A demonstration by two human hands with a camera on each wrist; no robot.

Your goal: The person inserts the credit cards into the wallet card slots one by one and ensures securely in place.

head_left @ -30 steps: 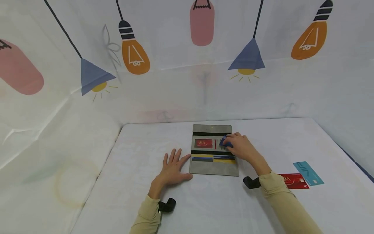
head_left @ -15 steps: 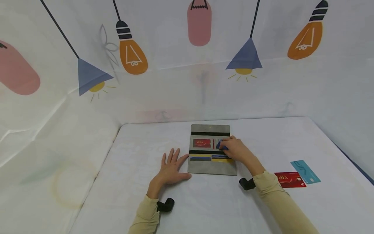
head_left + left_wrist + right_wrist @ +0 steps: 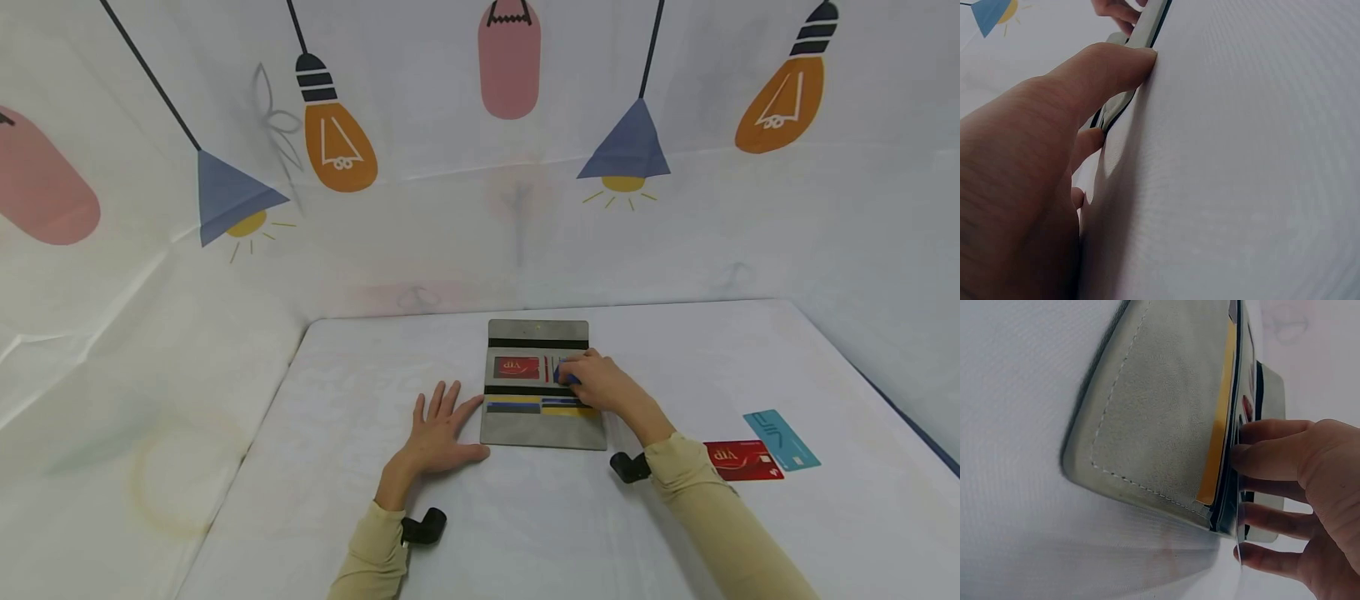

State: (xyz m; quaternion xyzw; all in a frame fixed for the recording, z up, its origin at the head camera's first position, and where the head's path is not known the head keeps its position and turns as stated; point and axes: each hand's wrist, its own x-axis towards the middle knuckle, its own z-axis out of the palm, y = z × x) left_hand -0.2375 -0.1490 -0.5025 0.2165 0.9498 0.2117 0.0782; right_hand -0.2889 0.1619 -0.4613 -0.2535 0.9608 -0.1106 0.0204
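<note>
My right hand (image 3: 609,387) is pinching a blue card (image 3: 573,379) over the right of the grey card wallet (image 3: 543,432), my left hand (image 3: 441,437) is resting spread beside it, and a snagged edge could be bending the card.

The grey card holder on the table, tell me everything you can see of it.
The card holder lies flat on the white table: grey, leather-like, with rounded corners, stitching and black bands. A red VIP card shows at upper left, with yellow, blue and dark strips below. The right hand pinches a blue card over it; the left hand seems to touch its left edge.
</note>
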